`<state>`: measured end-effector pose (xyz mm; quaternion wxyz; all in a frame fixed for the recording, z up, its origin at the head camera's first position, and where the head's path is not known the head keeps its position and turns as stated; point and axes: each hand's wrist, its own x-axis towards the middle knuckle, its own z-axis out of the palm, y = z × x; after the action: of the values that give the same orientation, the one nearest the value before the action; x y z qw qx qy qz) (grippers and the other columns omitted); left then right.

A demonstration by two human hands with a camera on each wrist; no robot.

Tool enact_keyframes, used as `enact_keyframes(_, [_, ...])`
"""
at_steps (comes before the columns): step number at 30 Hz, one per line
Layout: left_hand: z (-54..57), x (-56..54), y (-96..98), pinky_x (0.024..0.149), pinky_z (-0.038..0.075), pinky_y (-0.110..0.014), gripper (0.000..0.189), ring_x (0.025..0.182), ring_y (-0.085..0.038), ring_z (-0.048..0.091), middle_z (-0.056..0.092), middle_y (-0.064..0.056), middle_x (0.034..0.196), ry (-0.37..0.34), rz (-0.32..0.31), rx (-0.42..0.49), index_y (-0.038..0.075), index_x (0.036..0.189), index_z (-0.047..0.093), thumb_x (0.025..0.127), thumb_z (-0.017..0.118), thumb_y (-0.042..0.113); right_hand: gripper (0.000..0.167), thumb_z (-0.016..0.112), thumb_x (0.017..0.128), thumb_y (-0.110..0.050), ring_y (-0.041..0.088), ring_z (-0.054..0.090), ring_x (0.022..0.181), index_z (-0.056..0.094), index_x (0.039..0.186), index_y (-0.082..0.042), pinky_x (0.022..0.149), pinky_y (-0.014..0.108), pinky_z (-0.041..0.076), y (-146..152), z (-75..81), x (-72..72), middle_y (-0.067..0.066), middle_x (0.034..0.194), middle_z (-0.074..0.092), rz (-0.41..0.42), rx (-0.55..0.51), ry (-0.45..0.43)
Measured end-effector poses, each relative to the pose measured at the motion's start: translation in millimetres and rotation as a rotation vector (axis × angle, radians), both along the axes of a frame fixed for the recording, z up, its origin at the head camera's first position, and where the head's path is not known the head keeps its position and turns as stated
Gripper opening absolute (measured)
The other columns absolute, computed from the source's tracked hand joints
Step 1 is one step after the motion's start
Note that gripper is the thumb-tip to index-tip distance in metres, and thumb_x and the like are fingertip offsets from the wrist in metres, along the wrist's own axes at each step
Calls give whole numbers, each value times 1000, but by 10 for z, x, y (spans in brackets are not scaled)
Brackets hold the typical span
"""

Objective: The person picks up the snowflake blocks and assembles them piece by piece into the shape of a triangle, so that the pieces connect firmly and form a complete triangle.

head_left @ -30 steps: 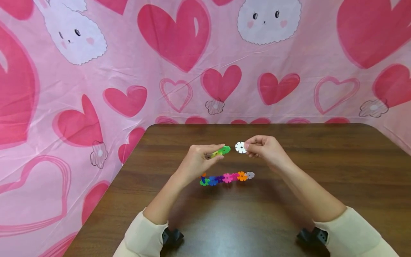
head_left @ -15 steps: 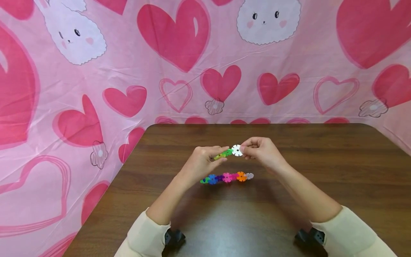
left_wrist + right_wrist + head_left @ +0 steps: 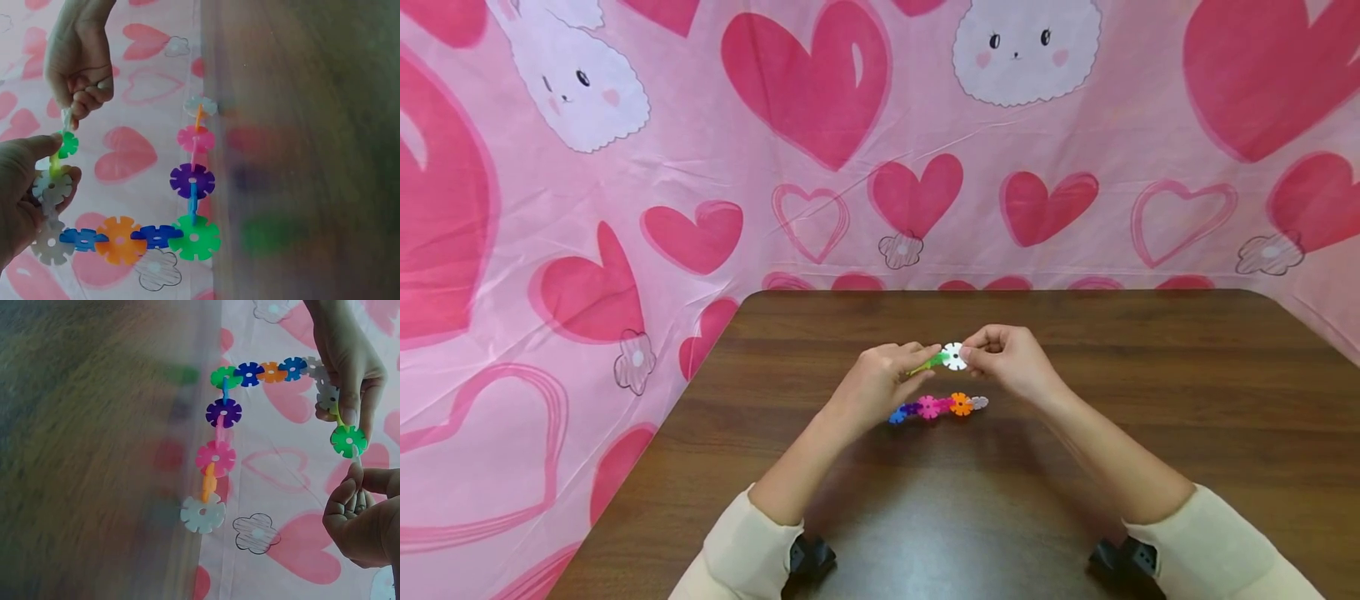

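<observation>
A chain of interlocking plastic snowflake discs bends in a U shape in both wrist views. My left hand (image 3: 880, 383) pinches its upper end near a yellow disc (image 3: 55, 164) and a green disc (image 3: 349, 441). My right hand (image 3: 1011, 360) pinches a white disc (image 3: 955, 357) between thumb and fingers, its edge meeting the green disc's rim. Below the left fingers come clear discs, then a blue and an orange disc (image 3: 122, 240). A second green disc (image 3: 195, 237) marks the lower corner. From there the chain runs through purple (image 3: 224, 413) and pink discs to a whitish end disc (image 3: 202, 513).
The brown wooden table (image 3: 970, 517) lies beneath the hands and chain. Behind it hangs a pink cloth (image 3: 820, 225) with hearts and rabbit faces. Dark wrist devices (image 3: 812, 557) sit under both sleeves.
My right hand has brought the white disc left and down to the green disc, closing the gap between them. My left hand has shifted slightly right, hiding more of the chain's left part.
</observation>
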<state>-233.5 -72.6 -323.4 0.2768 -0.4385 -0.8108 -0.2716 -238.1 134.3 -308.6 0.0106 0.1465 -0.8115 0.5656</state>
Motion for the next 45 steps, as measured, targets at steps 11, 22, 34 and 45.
enact_keyframes(11, [21,-21,2,63,51,-17,35,68,-13,62,69,-9,94,-88,-8,37,2,110,67,76,75,7,21,62,88,-7,16,56,61,59,93,13,59,26,51,42,-7,-31,9,69,59,55,-54,11])
enact_keyframes(22, [28,-32,-70,38,32,-22,32,43,-9,36,70,-6,86,-278,74,327,5,110,68,78,74,10,31,55,94,-18,14,57,69,59,105,11,66,25,51,273,-42,-55,3,73,61,45,-114,9])
enact_keyframes(34, [110,-33,-130,51,46,-17,35,58,-9,59,68,-16,93,-420,100,700,2,113,65,79,73,9,34,54,94,-20,8,57,77,57,113,9,68,21,49,505,-125,-110,11,93,63,-81,25,91])
enact_keyframes(45, [101,-49,-140,67,53,-26,38,77,-37,65,67,-21,91,-583,79,957,-2,120,59,84,67,6,27,57,93,-12,9,63,74,54,104,13,71,23,52,456,-116,-121,5,82,67,-3,-136,132])
